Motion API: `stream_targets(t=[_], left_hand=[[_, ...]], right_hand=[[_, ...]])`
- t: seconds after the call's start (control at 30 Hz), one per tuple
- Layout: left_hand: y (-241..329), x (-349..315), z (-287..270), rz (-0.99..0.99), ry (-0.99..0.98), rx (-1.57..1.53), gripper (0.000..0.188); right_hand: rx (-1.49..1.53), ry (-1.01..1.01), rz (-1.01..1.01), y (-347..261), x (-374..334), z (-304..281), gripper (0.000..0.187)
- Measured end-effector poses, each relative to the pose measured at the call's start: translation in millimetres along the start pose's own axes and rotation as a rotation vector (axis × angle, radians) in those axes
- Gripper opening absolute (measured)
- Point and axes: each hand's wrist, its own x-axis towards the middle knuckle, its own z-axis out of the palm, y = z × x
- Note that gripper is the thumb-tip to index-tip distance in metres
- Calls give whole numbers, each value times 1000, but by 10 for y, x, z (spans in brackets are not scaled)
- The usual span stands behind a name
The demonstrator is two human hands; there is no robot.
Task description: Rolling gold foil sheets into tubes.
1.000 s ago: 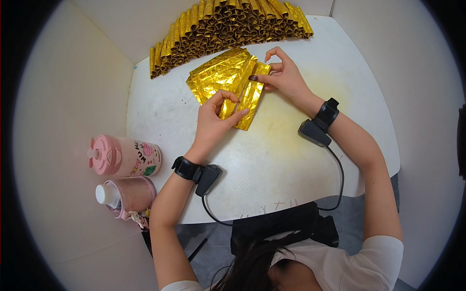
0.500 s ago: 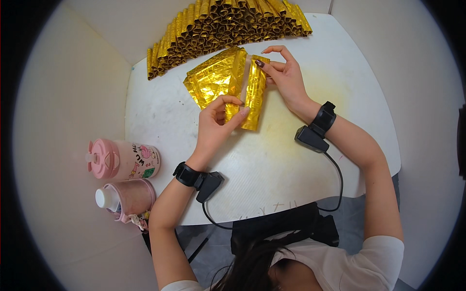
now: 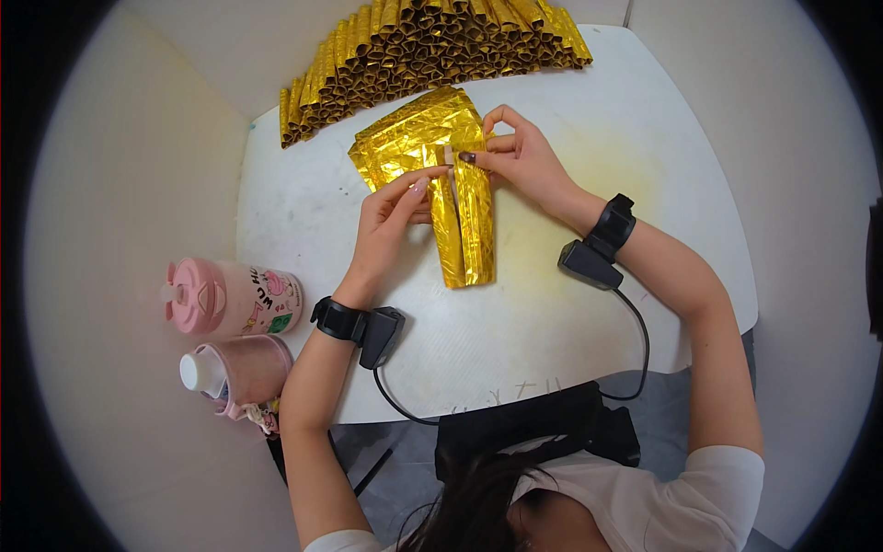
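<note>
Between my two hands is a gold foil paper sheet (image 3: pixel 475 235), its two long sides curled inward toward a narrow pale gap. My left hand (image 3: pixel 391 216) pinches its left side near the upper end. On the opposite side, my right hand (image 3: pixel 529 170) grips the upper right edge, thumb on top and the other fingers partly hidden. Under and beyond it lie more flat gold foil sheets (image 3: pixel 400 133), creased and shiny, fanned toward the left.
A large heap of rolled gold foil tubes (image 3: pixel 432 51) lines the far side of the white table (image 3: pixel 570 304). At the left stand a pink-lidded bottle (image 3: pixel 239 299) and a pink cup (image 3: pixel 253 368) holding a white-capped item. Black devices with cables are strapped to both wrists.
The held sheet has come toward me, off part of the flat sheets. Its left side now curls inward and the gap is narrower. My left hand shifted left; my right hand came slightly nearer.
</note>
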Motion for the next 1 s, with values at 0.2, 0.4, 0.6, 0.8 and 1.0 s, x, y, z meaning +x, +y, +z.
stream_targets(t=[0.2, 0.4, 0.6, 0.8, 1.0], left_hand=[[-86, 35, -50, 27, 41, 55, 31], [-150, 42, -78, 27, 148, 12, 34], [-68, 47, -80, -64, 137, -104, 33], [-36, 42, -45, -64, 258, -80, 27], [-36, 41, -54, -34, 238, -150, 23]], right_hand=[[-54, -46, 10, 22, -62, 73, 27], [136, -62, 42, -23, -71, 86, 26], [104, -132, 98, -124, -89, 70, 24], [167, -126, 111, -122, -71, 39, 19], [182, -173, 122, -76, -59, 21, 15]])
